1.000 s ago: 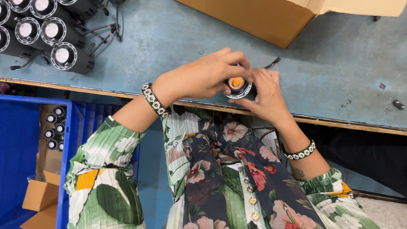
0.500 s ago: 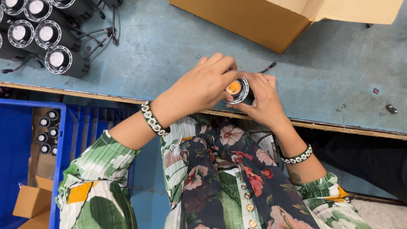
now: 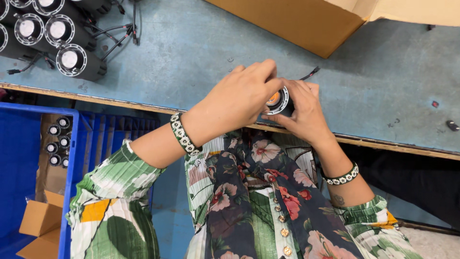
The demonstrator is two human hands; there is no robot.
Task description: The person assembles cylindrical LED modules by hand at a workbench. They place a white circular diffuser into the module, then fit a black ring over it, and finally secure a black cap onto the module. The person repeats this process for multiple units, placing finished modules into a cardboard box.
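Hands ours, right hand [image 3: 306,112] cupping a black spotlight fitting [image 3: 279,101] at the bench edge, left hand [image 3: 239,98] pinching its orange-centred front, finished spotlights [image 3: 72,60] far to our left.

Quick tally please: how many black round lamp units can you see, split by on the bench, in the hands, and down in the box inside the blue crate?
On the bench, top left: 5 lamp units, some cut off by the frame
Held between left hand and right hand: 1 lamp unit
In the box inside the blue crate: 6 small units
Total: 12 visible
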